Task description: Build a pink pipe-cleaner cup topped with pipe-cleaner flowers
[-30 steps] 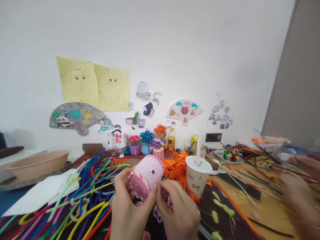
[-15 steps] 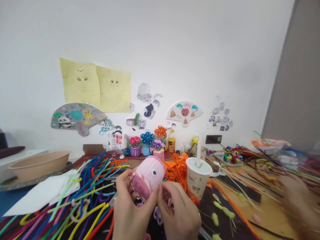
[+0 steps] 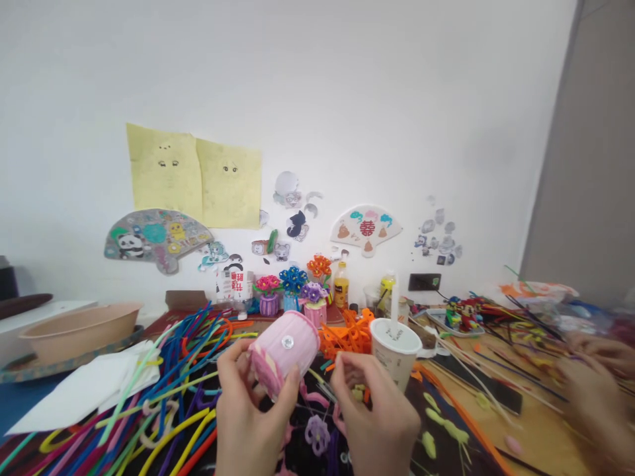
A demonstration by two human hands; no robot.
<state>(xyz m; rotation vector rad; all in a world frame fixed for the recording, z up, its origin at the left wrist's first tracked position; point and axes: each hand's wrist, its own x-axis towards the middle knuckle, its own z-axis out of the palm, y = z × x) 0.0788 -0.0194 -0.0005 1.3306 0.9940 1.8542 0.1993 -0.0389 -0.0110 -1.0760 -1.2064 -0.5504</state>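
My left hand [image 3: 253, 410] is wrapped around a small pink pot [image 3: 292, 334] made of fuzzy stems, tilted so its coiled base faces lower left. A shiny whitish round spot [image 3: 288, 342] shows on the pot's side. To the right, apart from the pot, my right hand [image 3: 374, 413] has thumb and fingertips pinched together; whatever is between them is too small to make out. Below, between the hands, a purple fuzzy-stem flower [image 3: 317, 434] lies on the dark surface among pink loops.
Bundles of coloured fuzzy stems [image 3: 163, 396] spread at left beside white paper [image 3: 89, 390]. A lidded cup with straw [image 3: 397, 347] stands close behind my right hand. Orange stems [image 3: 350, 340] and small potted flowers [image 3: 292, 281] are behind. At far right, another person's hands [image 3: 590, 377] work.
My right hand has moved right, away from the pot. The black-and-white googly eye on the pot's side no longer shows; a whitish round spot does. The pot has shifted slightly left.
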